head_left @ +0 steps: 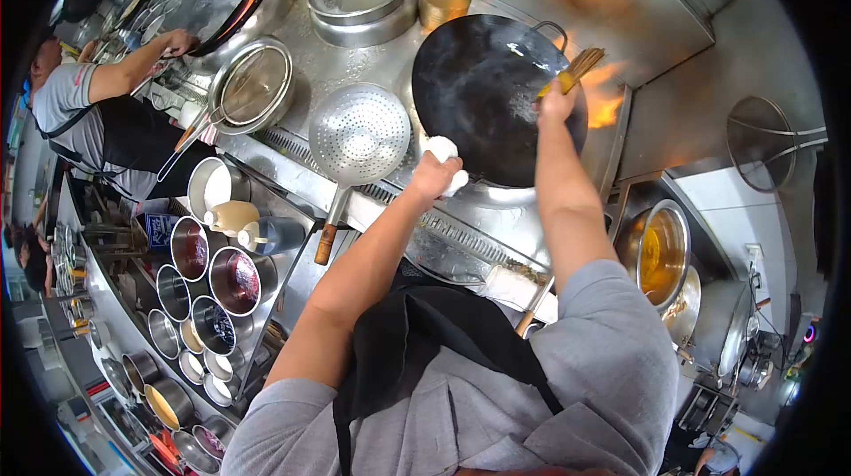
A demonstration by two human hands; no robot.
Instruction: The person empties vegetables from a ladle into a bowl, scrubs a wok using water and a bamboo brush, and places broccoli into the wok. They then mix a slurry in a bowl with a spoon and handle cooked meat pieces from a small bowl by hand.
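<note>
1. One co-worker [66, 90], at far left, reaches a hand to another wok [211, 4]; that hand is apart from mine.
2. Left of centre, a perforated skimmer [359, 135] lies bowl-up on the range, its wooden handle angled down toward my side, probably so that it stays within reach.
3. My left hand [433, 176] is closed around a bunched white cloth [441, 148] at the near-left rim of the large black wok [479, 90]. I judge that the cloth shields the palm from hot metal and helps steady the rim.
4. The wok sits on the range just beyond both hands, its mouth facing up and toward me, its loop handle [554, 28] at the far edge. I see no food in it.
5. My right hand [556, 105] grasps a bundled stick brush [581, 66] over the wok's right side, likely held by its bound part for control. Its long axis runs aslant; the splayed end points up and right, away from me.
6. Flames [606, 111] show just beyond the wok's right rim, near the brush.
</note>
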